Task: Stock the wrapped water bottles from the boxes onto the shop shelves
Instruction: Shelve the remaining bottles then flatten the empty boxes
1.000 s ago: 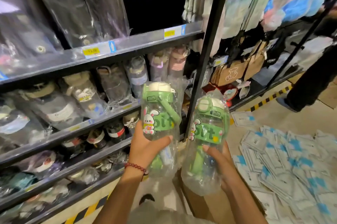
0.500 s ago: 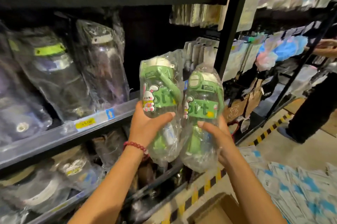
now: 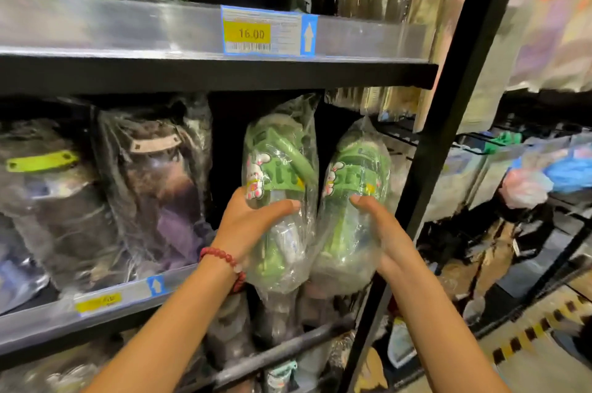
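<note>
The left hand (image 3: 248,226) grips one green wrapped bottle (image 3: 277,175) and the right hand (image 3: 379,232) grips a second green bottle (image 3: 355,181), fingers curled round each, both held tilted at the open gap of the shelf (image 3: 41,319) beside the dark wrapped bottles (image 3: 153,181). The loose plastic wrap could probably slip in the grip, or catch on the upper shelf edge (image 3: 205,75) or black upright (image 3: 448,123), tipping a bottle. Count: two green bottles, two hands, at least two dark bottles in that row.
</note>
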Motion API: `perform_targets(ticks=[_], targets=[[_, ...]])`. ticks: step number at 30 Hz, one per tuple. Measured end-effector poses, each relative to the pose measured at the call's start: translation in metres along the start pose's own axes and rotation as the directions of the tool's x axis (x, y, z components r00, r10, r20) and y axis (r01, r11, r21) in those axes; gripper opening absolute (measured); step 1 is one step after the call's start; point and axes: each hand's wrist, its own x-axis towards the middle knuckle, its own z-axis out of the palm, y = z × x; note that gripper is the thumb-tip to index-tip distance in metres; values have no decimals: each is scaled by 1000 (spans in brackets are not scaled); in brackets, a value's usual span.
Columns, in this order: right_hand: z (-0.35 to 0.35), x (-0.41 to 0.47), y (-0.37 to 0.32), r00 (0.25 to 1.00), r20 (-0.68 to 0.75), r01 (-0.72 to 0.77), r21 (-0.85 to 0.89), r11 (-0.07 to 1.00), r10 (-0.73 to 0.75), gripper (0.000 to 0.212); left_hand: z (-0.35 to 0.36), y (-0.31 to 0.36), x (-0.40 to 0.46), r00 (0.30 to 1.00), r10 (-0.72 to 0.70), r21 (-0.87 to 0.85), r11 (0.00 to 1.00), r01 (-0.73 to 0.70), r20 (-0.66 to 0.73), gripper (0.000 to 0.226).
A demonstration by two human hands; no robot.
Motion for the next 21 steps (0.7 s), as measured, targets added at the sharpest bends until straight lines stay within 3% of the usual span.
perform_targets(ticks=[1, 4, 5, 6, 7, 8, 10, 14, 18, 19, 21], targets=[[-1, 8, -6, 999, 27, -30, 23, 999, 30, 77, 2, 3, 6, 1000, -11, -8, 1000, 11, 6, 61], [-4, 27, -24, 986, 167, -48, 123, 991, 27, 26, 6, 8, 25, 996, -81, -31, 996, 80, -46, 91], [-4, 30, -31, 980, 197, -56, 144, 988, 27, 17, 7, 9, 29, 991, -119, -18, 993, 118, -60, 91], [-5, 39, -33, 977, 214, -51, 165, 985, 15, 15, 8, 9, 34, 989, -136, -43, 990, 134, -61, 75], [-3, 43, -38, 974, 228, -51, 199, 979, 5, 17, 9, 11, 37, 987, -151, -84, 986, 146, -60, 56], [0, 49, -41, 972, 233, -40, 227, 973, -14, 20, 11, 12, 41, 979, -192, -117, 976, 184, -62, 51], [2, 65, -47, 983, 180, -11, 248, 969, -35, 24, 14, 15, 49, 963, -258, -170, 955, 243, -73, 69], [6, 89, -48, 981, 192, -75, 324, 943, 12, 53, 21, 15, 65, 927, -298, -243, 939, 242, -229, 45], [10, 105, -35, 996, 81, -61, 296, 953, 39, 16, 23, -3, 77, 900, -256, -146, 965, 218, -353, 51], [11, 109, -30, 999, 41, -23, 246, 969, 13, 29, 22, -7, 77, 895, -258, -132, 965, 225, -364, 51], [9, 113, -22, 998, 14, 64, 133, 989, -66, 74, 20, -15, 78, 890, -266, -116, 964, 240, -371, 54]])
